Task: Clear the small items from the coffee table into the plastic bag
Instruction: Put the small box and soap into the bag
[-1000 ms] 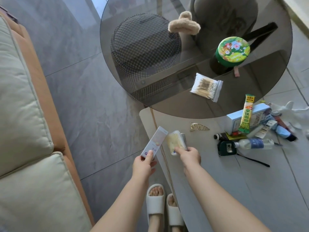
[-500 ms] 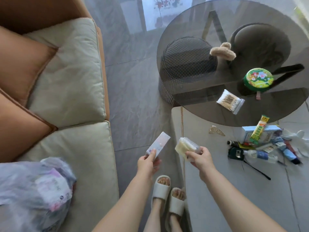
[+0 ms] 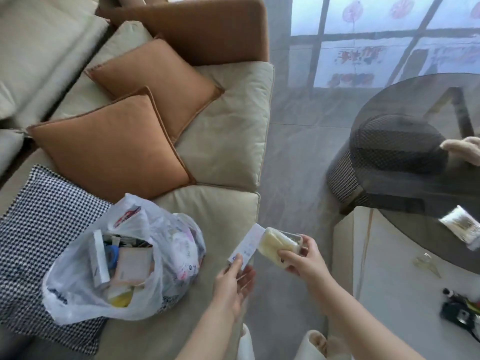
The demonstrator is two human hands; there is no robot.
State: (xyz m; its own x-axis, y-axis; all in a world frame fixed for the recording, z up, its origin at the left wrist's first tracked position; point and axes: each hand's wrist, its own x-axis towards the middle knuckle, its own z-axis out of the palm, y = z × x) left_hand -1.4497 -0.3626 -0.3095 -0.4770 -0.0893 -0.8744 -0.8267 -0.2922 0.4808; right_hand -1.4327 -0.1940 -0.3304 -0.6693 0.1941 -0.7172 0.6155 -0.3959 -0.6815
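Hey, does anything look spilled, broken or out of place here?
Nothing spilled or broken. The plastic bag sits open on the sofa, and small items lie jumbled on the coffee table.

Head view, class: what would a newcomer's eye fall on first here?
Likely the plastic bag, open and full of small items, on the sofa at lower left. Just right of it, the left hand holds a slim white box and the right hand a pale yellow packet.

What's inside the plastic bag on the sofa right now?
The plastic bag gapes open: a long white box, a pinkish flat box, something blue and something yellow show. Whatever lies beneath them is covered.
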